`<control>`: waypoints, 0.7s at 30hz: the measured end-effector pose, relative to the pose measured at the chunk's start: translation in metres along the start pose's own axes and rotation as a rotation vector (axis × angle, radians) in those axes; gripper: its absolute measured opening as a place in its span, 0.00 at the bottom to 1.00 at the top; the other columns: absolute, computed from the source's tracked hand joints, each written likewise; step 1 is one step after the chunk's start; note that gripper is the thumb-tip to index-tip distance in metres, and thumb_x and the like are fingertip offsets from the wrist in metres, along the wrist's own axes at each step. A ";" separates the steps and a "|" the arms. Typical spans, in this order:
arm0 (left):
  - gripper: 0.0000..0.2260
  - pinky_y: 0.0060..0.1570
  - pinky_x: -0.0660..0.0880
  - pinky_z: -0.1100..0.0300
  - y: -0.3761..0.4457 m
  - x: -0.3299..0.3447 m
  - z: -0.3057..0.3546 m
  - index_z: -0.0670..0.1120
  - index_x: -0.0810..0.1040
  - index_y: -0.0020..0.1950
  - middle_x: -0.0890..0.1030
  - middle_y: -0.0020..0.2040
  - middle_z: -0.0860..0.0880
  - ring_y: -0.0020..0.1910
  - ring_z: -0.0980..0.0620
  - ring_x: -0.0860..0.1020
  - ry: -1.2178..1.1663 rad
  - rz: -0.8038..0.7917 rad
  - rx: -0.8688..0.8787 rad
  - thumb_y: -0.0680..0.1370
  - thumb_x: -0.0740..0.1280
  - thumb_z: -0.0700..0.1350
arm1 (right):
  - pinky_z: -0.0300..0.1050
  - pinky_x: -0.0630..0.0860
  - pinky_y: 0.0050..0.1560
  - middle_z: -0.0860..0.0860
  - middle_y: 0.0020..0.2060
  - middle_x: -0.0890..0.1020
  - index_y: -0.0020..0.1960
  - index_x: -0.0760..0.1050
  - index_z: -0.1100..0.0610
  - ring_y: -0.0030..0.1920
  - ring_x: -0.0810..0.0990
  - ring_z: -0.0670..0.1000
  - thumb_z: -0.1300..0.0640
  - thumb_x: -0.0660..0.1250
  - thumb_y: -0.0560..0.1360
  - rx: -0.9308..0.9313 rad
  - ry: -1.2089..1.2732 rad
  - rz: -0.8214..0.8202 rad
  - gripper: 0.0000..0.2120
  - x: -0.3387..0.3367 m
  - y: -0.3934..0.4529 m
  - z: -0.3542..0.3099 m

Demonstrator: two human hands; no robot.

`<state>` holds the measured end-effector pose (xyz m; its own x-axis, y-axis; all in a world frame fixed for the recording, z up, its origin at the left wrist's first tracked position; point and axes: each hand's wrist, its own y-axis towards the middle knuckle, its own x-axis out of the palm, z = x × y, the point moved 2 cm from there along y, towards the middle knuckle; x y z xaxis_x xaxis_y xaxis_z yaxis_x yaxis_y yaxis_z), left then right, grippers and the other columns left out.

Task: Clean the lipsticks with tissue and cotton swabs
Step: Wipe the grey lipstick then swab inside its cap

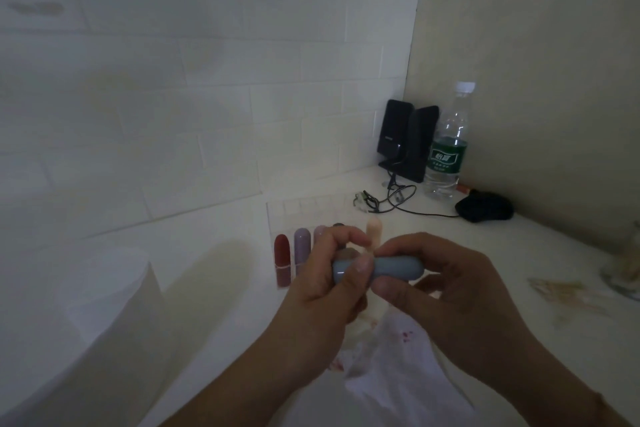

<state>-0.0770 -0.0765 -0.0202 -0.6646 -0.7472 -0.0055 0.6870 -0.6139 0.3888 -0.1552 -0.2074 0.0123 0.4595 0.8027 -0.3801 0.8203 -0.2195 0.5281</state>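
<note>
A crumpled white tissue (pixel 398 367) with red smears lay on the counter (pixel 519 253) directly below both hands, nearest the camera. Left hand (pixel 329 288) gripped the left end of a grey-blue lipstick tube (pixel 384 266), thumb curled over the top, fingers wrapped behind. Right hand (pixel 446 284) pinched the tube's rounded right end, thumb under, fingers over. Tube lay roughly horizontal between the two hands, held above the tissue, not touching it. Whether the cap was on or partly off could not be told. Far to the left of the left hand stood a tissue roll (pixel 114 291), blurry, upright. Just beyond the left hand sat a clear organizer (pixel 298 210) with lipsticks standing in a row: a red lipstick (pixel 281 263) furthest left, a lilac lipstick (pixel 301 250) beside it, a third pale one partly hidden by the fingers. A peach lipstick (pixel 374 230) stood upright just behind the gap between the hands. To the right of the right hand, at the frame edge, a clear container (pixel 623 267) with pale contents, too blurred to identify. Further back right, a black cable (pixel 398 199), a black pouch (pixel 484 206), a water bottle (pixel 448 142) with green label, and two black speakers (pixel 407 139) in the wall corner.
</note>
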 end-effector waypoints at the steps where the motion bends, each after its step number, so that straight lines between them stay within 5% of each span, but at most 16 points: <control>1: 0.09 0.31 0.67 0.61 -0.001 0.002 0.001 0.56 0.74 0.52 0.74 0.35 0.52 0.30 0.53 0.68 -0.050 0.012 -0.030 0.74 0.64 0.56 | 0.50 0.78 0.32 0.43 0.40 0.83 0.44 0.81 0.45 0.35 0.81 0.53 0.45 0.72 0.62 -0.001 -0.009 0.017 0.11 0.001 -0.001 0.000; 6: 0.09 0.29 0.55 0.55 -0.002 0.007 0.003 0.53 0.73 0.52 0.68 0.36 0.47 0.28 0.51 0.62 -0.224 0.053 -0.096 0.74 0.60 0.54 | 0.44 0.78 0.33 0.44 0.37 0.83 0.43 0.81 0.48 0.35 0.81 0.48 0.46 0.73 0.60 0.023 0.018 0.063 0.13 0.008 -0.003 0.000; 10: 0.12 0.29 0.64 0.60 0.000 0.004 0.000 0.56 0.74 0.52 0.72 0.35 0.48 0.28 0.54 0.66 -0.158 0.048 -0.141 0.76 0.59 0.60 | 0.40 0.78 0.32 0.46 0.38 0.83 0.42 0.81 0.47 0.38 0.82 0.48 0.49 0.73 0.60 0.077 0.140 0.054 0.10 0.012 -0.001 0.008; 13: 0.14 0.46 0.74 0.50 0.006 -0.006 -0.003 0.59 0.74 0.50 0.76 0.34 0.52 0.29 0.57 0.72 0.131 0.216 -0.052 0.77 0.56 0.65 | 0.38 0.78 0.36 0.46 0.42 0.83 0.45 0.81 0.50 0.42 0.82 0.46 0.56 0.75 0.64 0.107 0.189 0.129 0.10 0.011 0.002 0.018; 17: 0.04 0.41 0.69 0.64 0.010 -0.033 0.002 0.55 0.75 0.46 0.77 0.39 0.56 0.40 0.57 0.73 0.568 0.531 0.185 0.76 0.70 0.49 | 0.34 0.78 0.44 0.41 0.45 0.82 0.56 0.76 0.49 0.46 0.82 0.42 0.65 0.74 0.68 0.114 -0.061 0.232 0.20 -0.003 0.017 0.028; 21: 0.07 0.50 0.62 0.56 0.014 -0.042 -0.007 0.57 0.77 0.49 0.71 0.55 0.55 0.55 0.53 0.64 1.017 0.613 0.210 0.73 0.71 0.52 | 0.30 0.71 0.49 0.35 0.47 0.78 0.56 0.72 0.47 0.50 0.77 0.37 0.58 0.77 0.66 0.021 -0.319 0.197 0.23 -0.006 0.047 0.024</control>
<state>-0.0372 -0.0555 -0.0204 0.3559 -0.8168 -0.4541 0.6832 -0.1042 0.7228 -0.1118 -0.2358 0.0213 0.6898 0.5312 -0.4920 0.7106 -0.3665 0.6006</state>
